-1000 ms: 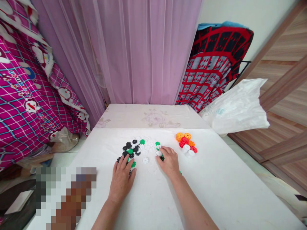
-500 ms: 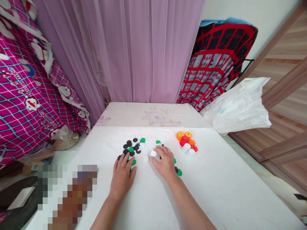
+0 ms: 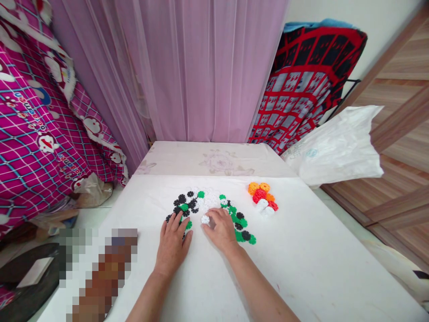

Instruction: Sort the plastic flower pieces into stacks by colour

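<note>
A scatter of small black, green and white toothed plastic discs [image 3: 208, 208] lies on the white table [image 3: 301, 259]. My left hand [image 3: 172, 243] rests flat on the table, fingers spread, its tips over a few black and green discs. My right hand [image 3: 219, 230] lies palm down beside it, fingers curled, with the fingertips touching a white disc [image 3: 205, 219]. To the right of my right hand sit more green and black discs [image 3: 241, 228].
A small heap of orange, red and white discs [image 3: 263, 199] sits further right. A white plastic bag [image 3: 335, 150] lies at the table's right rear corner. A pink curtain, patterned bedding and a red-black blanket surround the table. A pixelated patch covers the lower left.
My right hand has slid left from the green discs toward the white disc near my left hand, uncovering green and black discs. My left hand has stayed in place.
</note>
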{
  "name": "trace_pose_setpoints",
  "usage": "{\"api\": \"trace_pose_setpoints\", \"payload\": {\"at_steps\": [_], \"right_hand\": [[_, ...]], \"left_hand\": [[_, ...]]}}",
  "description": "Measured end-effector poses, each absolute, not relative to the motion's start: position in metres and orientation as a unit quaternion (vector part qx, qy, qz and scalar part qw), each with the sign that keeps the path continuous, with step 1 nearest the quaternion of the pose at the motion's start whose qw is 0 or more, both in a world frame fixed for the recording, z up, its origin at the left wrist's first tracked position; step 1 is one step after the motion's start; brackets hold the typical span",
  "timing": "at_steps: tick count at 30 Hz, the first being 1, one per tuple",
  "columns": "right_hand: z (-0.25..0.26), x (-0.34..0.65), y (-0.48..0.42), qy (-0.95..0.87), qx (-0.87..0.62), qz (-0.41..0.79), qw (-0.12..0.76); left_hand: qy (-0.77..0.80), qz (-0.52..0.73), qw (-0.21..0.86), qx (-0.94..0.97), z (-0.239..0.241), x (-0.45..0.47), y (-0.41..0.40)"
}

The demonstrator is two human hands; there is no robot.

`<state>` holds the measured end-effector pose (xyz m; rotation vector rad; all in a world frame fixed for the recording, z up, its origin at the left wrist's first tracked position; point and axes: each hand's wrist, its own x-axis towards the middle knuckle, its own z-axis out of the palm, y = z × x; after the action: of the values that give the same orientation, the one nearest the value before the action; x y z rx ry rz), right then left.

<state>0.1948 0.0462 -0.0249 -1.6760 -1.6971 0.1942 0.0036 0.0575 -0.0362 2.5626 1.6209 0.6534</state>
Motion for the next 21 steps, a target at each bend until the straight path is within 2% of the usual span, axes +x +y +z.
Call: {"api": "trace_pose_setpoints", "payload": {"at_steps": [7,14,21], "right_hand": [[-0.023,0.193,0.045,-0.657,-0.644,0.081,0.384],[-0.031,0.232,0.034,-0.616,-0.65,0.016,0.445],[-0.032,0.259,0.034,-0.592,-0.719,-0.045,0.361]], "left_hand": [[0.52,0.207,0.017,0.828,-0.037,0.003,0.058],[0.522,0.199,0.018,0.829,-0.035,0.003,0.058],[0.53,0.189,0.019,0.827,-0.035,0.004,0.058]]}}
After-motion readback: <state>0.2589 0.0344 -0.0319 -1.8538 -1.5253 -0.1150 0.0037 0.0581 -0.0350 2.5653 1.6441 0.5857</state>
